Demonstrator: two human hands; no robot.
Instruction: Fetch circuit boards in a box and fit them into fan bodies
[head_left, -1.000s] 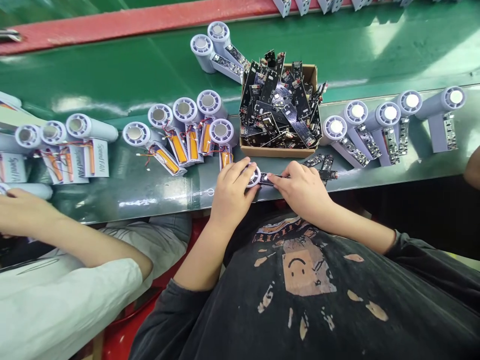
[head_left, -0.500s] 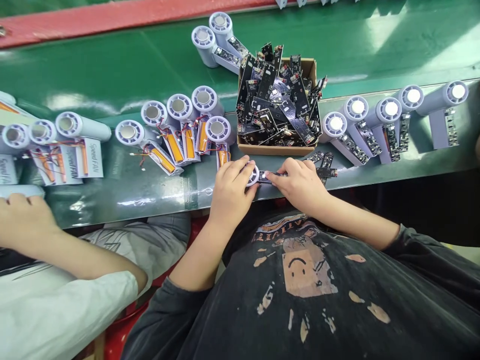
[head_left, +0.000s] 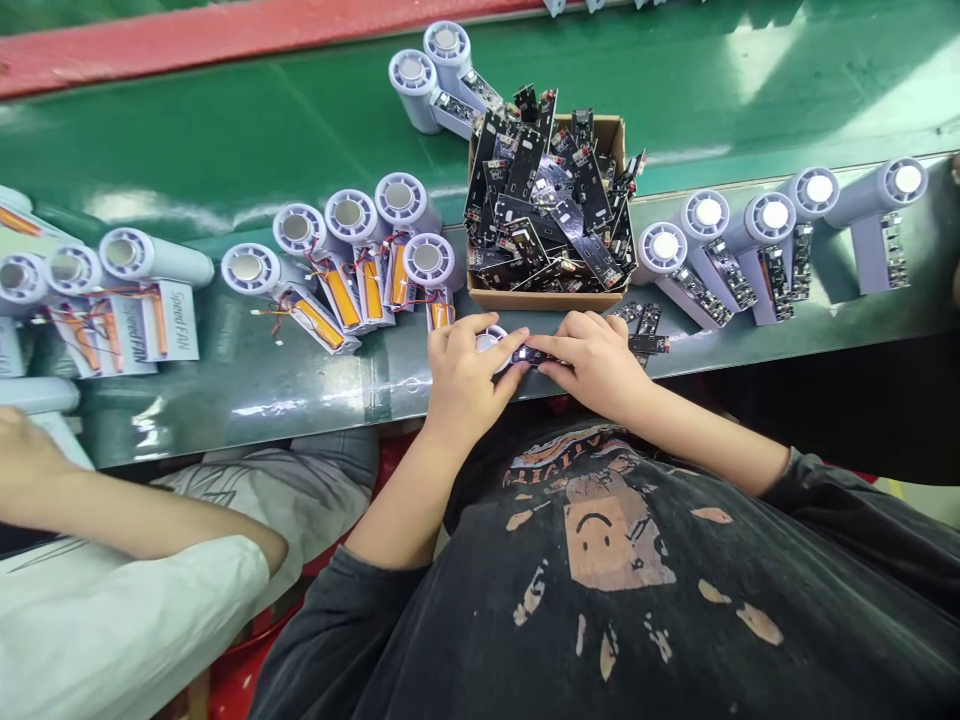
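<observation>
fan head [head_left: 489,340], round, pale lilac, partly hidden, held at the near edge of the belt; head view. black circuit board [head_left: 534,355] runs rightward from it, long axis nearly level across the picture, lying between the two hands and meeting the fan head. rest of the fan body hidden under the hands.

left hand [head_left: 465,385]: fingers [head_left: 480,328] together, curled and clamped over the fan head. right hand [head_left: 596,368]: fingers [head_left: 564,345] together, clamped on the circuit board, this hand nearer the board's free end.

about them: cardboard box [head_left: 546,300] heaped with more black boards [head_left: 544,200], just beyond the hands; loose boards [head_left: 646,325] just right of the right hand; lilac fan bodies [head_left: 772,250] in a row further right, boards lying against them; fans with orange batteries [head_left: 322,320] and thin wires at left; speed fan cards [head_left: 176,320]; green conveyor belt [head_left: 225,150]; red edge strip [head_left: 225,35]. co-worker's hand [head_left: 22,450] and white sleeve [head_left: 127,620] at far left.
</observation>
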